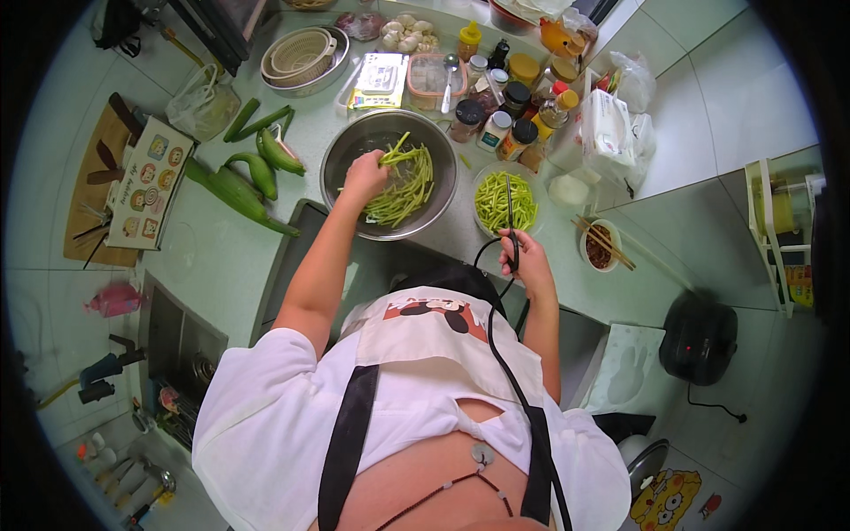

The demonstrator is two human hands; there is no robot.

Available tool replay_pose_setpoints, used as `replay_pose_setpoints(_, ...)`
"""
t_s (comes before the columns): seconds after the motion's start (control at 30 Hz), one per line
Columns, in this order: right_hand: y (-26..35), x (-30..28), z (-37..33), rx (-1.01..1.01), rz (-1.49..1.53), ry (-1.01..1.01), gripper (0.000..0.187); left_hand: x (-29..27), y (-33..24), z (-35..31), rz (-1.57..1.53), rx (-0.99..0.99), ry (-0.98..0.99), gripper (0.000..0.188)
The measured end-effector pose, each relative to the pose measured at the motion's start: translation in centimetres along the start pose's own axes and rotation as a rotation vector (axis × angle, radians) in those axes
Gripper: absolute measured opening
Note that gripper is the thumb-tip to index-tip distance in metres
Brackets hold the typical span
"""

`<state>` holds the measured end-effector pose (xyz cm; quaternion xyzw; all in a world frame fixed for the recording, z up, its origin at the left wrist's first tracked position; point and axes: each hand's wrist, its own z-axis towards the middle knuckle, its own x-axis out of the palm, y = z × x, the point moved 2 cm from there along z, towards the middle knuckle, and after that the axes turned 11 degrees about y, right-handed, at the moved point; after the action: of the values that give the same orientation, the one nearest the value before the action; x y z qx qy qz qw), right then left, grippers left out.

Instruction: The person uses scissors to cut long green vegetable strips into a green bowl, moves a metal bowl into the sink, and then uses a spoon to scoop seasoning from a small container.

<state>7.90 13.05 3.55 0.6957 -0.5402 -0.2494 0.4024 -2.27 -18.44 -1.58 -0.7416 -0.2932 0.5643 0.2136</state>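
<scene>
My left hand (363, 180) is closed on a few long green garlic scapes (411, 184) over a round steel basin (329, 168). Most of the bunch lies in the basin, and its ends reach past my fingers. To the right, my right hand (526, 258) grips a pair of scissors (511, 212) by its dark handles. The narrow blades point away from me, above a clear bowl (479, 215) full of short cut green pieces (522, 196). Whether the blades are parted is too small to tell.
Cucumbers and other long green vegetables (232, 196) lie left of the basin. Behind it stand a lidded plastic box (436, 81), several seasoning jars (494, 130) and stacked strainers (301, 55). A small bowl (616, 232) with chopsticks (611, 246) sits at right; a sink (181, 327) is at left.
</scene>
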Motion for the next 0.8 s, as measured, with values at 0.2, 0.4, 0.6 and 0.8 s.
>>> replay_pose_setpoints(0.2, 0.4, -0.1, 0.4, -0.003, -0.012, 0.008, 0.027, -1.4, 0.5, -1.1, -0.448, -0.030, 0.104, 0.019)
replay_pose_setpoints(0.4, 0.7, 0.0, 0.7, -0.023, -0.024, 0.036, 0.027, -2.5, 1.0, -1.8, -0.350, 0.036, 0.036, 0.023)
replay_pose_setpoints(0.6, 0.3, -0.3, 0.6, -0.037, 0.001, 0.053, 0.027, -4.4, -1.5, -3.2, 0.254, 0.002, -0.199, 0.017)
replay_pose_setpoints(0.8, 0.2, -0.7, 0.1, -0.028, 0.001, 0.021, 0.029, -4.2, -0.5, -1.7, 0.211, 0.012, -0.203, 0.021)
